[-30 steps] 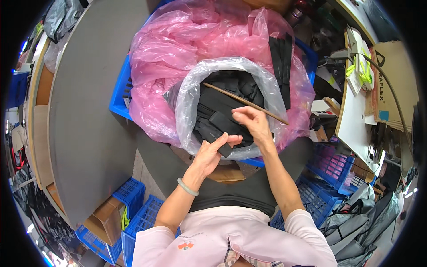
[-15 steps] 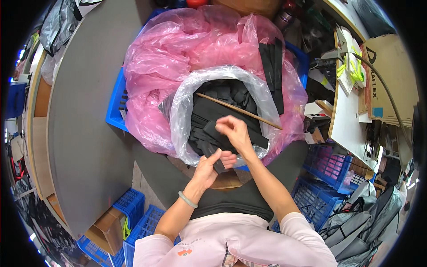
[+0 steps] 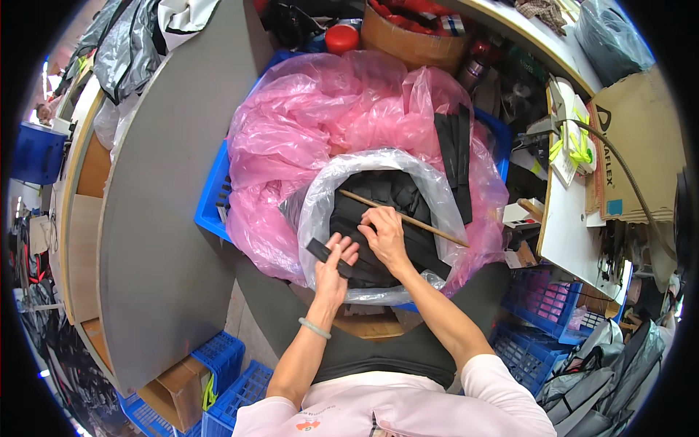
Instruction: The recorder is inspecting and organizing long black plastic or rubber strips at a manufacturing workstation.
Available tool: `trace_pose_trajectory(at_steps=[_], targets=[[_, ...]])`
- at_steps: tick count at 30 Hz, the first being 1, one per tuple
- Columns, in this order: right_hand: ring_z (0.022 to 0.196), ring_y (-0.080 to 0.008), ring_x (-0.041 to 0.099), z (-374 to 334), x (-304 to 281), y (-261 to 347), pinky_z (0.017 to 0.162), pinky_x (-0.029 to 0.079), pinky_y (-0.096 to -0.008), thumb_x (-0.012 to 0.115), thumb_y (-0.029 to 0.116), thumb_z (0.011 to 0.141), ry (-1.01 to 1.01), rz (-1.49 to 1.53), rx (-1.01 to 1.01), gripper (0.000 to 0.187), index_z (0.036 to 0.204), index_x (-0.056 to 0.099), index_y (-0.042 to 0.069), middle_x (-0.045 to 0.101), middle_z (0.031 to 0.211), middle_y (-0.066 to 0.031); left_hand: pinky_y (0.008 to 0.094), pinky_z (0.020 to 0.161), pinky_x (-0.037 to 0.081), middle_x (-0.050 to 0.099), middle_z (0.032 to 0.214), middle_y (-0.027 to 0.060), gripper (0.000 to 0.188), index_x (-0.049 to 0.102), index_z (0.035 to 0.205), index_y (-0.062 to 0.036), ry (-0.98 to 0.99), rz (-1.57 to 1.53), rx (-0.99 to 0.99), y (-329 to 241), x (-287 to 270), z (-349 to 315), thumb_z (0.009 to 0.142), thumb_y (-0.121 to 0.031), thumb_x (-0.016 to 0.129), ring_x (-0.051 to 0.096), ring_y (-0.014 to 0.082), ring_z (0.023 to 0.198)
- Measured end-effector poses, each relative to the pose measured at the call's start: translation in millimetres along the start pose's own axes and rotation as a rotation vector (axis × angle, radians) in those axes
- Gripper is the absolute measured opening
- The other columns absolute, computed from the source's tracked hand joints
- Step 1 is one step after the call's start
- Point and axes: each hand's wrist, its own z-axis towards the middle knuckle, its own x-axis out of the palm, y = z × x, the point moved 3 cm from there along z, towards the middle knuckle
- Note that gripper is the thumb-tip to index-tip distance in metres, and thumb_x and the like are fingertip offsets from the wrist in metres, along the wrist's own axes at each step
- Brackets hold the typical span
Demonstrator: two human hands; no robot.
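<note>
My left hand (image 3: 332, 277) holds a short, folded-looking black fabric strip (image 3: 319, 250) between thumb and fingers, at the near left part of a clear plastic bag's rolled rim (image 3: 318, 191). Just to its right, over the bag's mouth, my right hand (image 3: 386, 237) has its fingers curled together; black material behind them hides whether they pinch anything. Many similar black strips (image 3: 386, 188) fill the bag. A thin wooden stick (image 3: 437, 232) lies slantwise across the opening, passing by my right fingertips.
Pink plastic bags (image 3: 291, 124) surround the clear bag inside a blue crate (image 3: 211, 211). Longer black strips (image 3: 455, 160) lie on the pink plastic at right. A grey tabletop (image 3: 167, 218) curves along the left. A white table (image 3: 575, 240) with a cardboard box (image 3: 637, 146) stands at right.
My left hand has turned palm up and moved slightly left, with the black strip now sticking out to the left. My right hand is a little lower and farther right. The whole view has shifted.
</note>
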Motion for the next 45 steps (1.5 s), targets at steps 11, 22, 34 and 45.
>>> trace_pose_trajectory(at_steps=[11, 22, 34, 45], targets=[[0.083, -0.0288, 0.058, -5.0, -95.5, 91.5, 0.071, 0.048, -0.0360, 0.073, 0.018, 0.068, 0.118, 0.107, -0.107, 0.034, 0.092, 0.053, 0.004, 0.054, 0.091, -0.0096, 0.0254, 0.065, 0.046, 0.061, 0.078, 0.0055, 0.009, 0.061, 0.087, 0.0030, 0.073, 0.427, 0.345, -54.6, 79.8, -49.4, 0.080, -0.002, 0.061, 0.058, 0.0128, 0.071], [0.079, -0.0203, 0.058, -28.6, -188.4, 122.2, 0.069, 0.045, -0.0297, 0.069, 0.012, 0.076, -0.268, 0.345, -0.045, 0.014, 0.076, 0.061, 0.000, 0.057, 0.088, -0.0076, 0.0386, 0.083, 0.054, 0.059, 0.104, 0.0199, 0.011, 0.051, 0.090, 0.0042, 0.369, -0.301, -0.228, -69.5, 129.6, -59.2, 0.091, -0.007, 0.049, 0.057, 0.0312, 0.105], [0.083, -0.0109, 0.055, -16.4, -178.8, 81.3, 0.076, 0.043, -0.0246, 0.063, 0.004, 0.080, -0.665, 0.843, 0.040, 0.005, 0.078, 0.061, 0.000, 0.058, 0.088, -0.0033, 0.0361, 0.073, 0.050, 0.063, 0.100, 0.0072, 0.019, 0.056, 0.106, -0.0092, 0.459, 0.180, -0.409, 146.0, 3.1, 88.9, 0.093, -0.020, 0.047, 0.062, 0.0224, 0.089], [0.077, -0.0195, 0.061, -61.1, -280.4, 111.0, 0.071, 0.047, -0.0298, 0.070, 0.010, 0.071, -0.426, 0.134, 0.117, 0.011, 0.075, 0.065, 0.000, 0.062, 0.083, -0.0088, 0.0456, 0.099, 0.042, 0.060, 0.108, 0.0199, 0.027, 0.053, 0.084, -0.0029, 0.289, -0.348, -0.582, 92.3, 94.3, -16.0, 0.095, -0.027, 0.046, 0.052, 0.0316, 0.113]])
